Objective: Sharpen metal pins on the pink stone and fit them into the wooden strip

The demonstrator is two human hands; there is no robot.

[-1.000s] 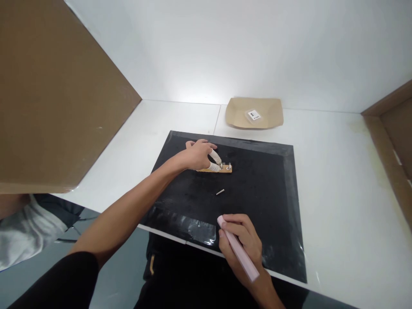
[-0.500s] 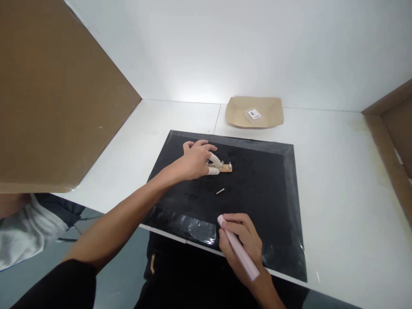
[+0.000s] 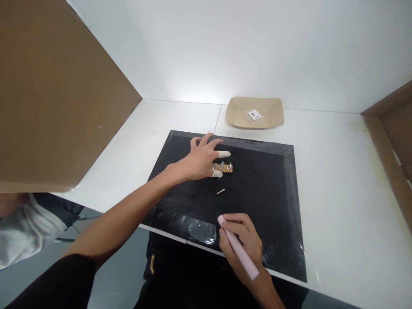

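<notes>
A small tan board (image 3: 224,168) with metal screws standing on it lies on the black mat (image 3: 257,201). My left hand (image 3: 202,159) hovers over its left end with fingers spread; thumb and forefinger wear white finger cots. Just below the board lies a loose small metal pin (image 3: 220,191). My right hand (image 3: 241,240) rests at the mat's near edge, closed round a pink pen-shaped tool (image 3: 237,248).
A tan paper tray (image 3: 236,115) holding a small labelled clear packet (image 3: 253,115) sits at the back of the white table. Brown cardboard panels stand at the left (image 3: 48,98) and the right (image 3: 392,124). Another person's grey sleeve (image 3: 22,231) shows at the lower left.
My left hand has let go of a screw on the tan board and spread its fingers, lifting slightly. The right hand and pink tool have not moved.
</notes>
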